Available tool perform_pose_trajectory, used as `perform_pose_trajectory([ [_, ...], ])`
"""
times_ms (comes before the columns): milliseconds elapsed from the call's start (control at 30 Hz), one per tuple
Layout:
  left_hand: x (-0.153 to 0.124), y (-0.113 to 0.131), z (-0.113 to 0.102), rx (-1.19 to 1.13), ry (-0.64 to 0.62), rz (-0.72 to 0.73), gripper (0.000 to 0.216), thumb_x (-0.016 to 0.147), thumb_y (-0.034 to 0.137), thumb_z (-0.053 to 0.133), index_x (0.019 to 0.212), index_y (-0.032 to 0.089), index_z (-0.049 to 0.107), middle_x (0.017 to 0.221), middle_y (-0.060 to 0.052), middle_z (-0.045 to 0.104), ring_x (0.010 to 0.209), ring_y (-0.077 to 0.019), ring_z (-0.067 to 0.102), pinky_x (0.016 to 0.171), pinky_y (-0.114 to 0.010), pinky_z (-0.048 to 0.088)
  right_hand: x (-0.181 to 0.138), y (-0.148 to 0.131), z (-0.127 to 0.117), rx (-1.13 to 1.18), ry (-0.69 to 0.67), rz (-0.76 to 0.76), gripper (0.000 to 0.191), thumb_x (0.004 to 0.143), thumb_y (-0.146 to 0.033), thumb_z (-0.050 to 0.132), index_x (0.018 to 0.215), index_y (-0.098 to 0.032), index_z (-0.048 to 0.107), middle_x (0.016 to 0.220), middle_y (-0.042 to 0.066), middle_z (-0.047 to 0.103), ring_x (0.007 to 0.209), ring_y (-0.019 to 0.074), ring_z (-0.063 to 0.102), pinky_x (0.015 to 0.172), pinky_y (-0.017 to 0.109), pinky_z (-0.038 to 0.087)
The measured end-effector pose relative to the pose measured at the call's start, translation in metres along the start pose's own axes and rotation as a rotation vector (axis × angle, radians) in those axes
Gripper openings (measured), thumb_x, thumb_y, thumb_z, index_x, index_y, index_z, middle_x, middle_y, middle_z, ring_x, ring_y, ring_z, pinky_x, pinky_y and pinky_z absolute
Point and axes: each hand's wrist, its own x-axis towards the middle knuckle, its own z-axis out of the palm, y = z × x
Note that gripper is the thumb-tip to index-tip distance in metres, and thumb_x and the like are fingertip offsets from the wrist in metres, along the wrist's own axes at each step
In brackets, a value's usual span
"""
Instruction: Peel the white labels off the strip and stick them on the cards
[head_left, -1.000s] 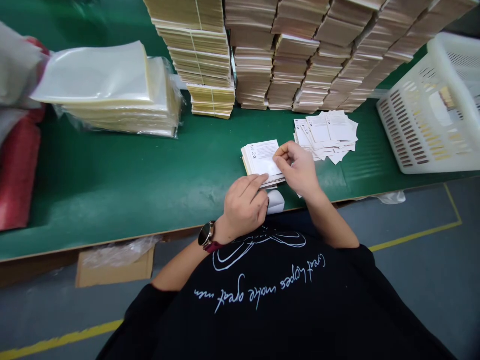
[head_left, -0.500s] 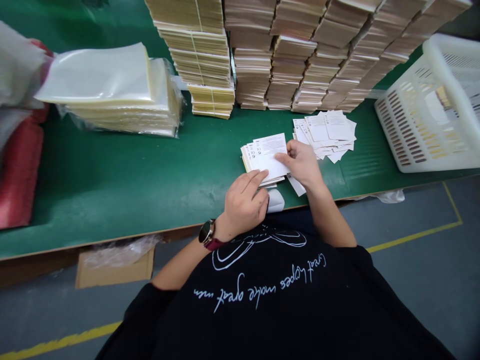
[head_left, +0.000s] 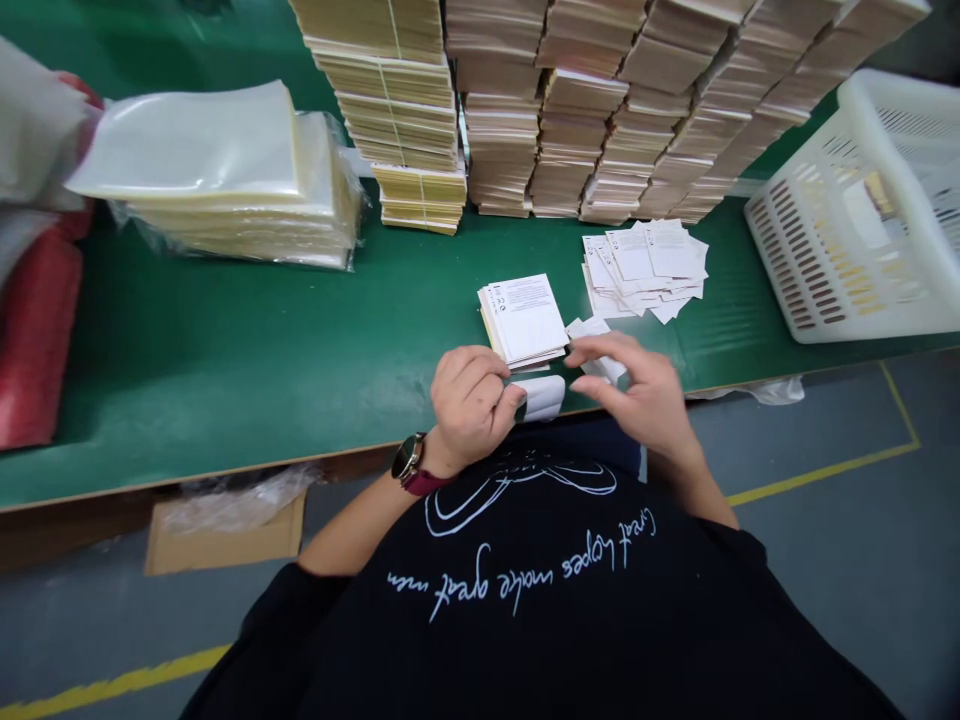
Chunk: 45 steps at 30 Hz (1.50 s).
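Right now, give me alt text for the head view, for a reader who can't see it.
A person's left hand is beside a stack of white cards on a green table, the right hand open, thumb and finger apart, near loose cards. Beyond are a scattered card pile, tall paper stacks and a white basket.

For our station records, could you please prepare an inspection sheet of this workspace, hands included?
Surface: green tabletop.
Work items: squared card pile; spread card heap to its right.
Clutter: loose cards beside the pile; white item nearer the person.
Hands: left hand curled near the pile's edge, grip unclear; right hand, thumb and fingers apart, by the loose cards.
Cables: nothing seen.
Surroundings: bagged stack left, tall paper stacks behind, white basket right.
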Motion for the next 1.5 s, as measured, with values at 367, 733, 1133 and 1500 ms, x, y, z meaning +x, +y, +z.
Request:
perform_pose_trajectory([
  [367,0.002,0.004,-0.003,0.063,-0.009,0.162,0.019,0.08,0.018,0.056,0.097,0.025,0.06,0.101,-0.003,0.07,0.107,-0.0223,0.06,0.091,-0.043,0.047,-0.004,-0.004,0.035,0.151,0.067,-0.135,0.01,0.087,-0.021,0.058,0.084,-0.027,0.065,0.08,0.0,0.067,0.08,0.0174,0.063,0.077,0.038,0.05],
  [733,0.004,0.002,-0.004,-0.033,-0.068,0.07,0.022,0.081,0.013,0.046,0.061,0.021,0.042,0.057,0.0,0.054,0.058,-0.0133,0.048,0.057,-0.029,0.039,0.0,0.009,0.067,-0.31,0.519,-0.61,0.02,0.083,-0.012,0.054,0.09,-0.03,0.062,0.081,-0.003,0.07,0.078,0.0177,0.063,0.084,0.043,0.043],
  [1133,0.003,0.005,-0.007,-0.071,-0.116,-0.013,0.018,0.082,0.013,0.048,0.069,0.018,0.058,0.055,0.003,0.056,0.051,-0.0088,0.047,0.053,-0.025,0.035,0.002,-0.002,0.058,-0.049,0.386,-0.507,0.014,0.087,-0.017,0.055,0.092,-0.03,0.058,0.087,-0.001,0.066,0.084,0.0199,0.061,0.078,0.042,0.049],
  [1500,0.005,0.005,0.003,0.15,-0.024,0.153,0.009,0.079,0.013,0.055,0.073,0.017,0.059,0.099,-0.011,0.066,0.096,-0.0232,0.06,0.076,-0.039,0.051,0.059,0.011,0.035,0.131,0.305,0.059,0.007,0.083,-0.025,0.06,0.079,-0.022,0.056,0.073,-0.003,0.057,0.069,0.0122,0.055,0.067,0.029,0.045],
])
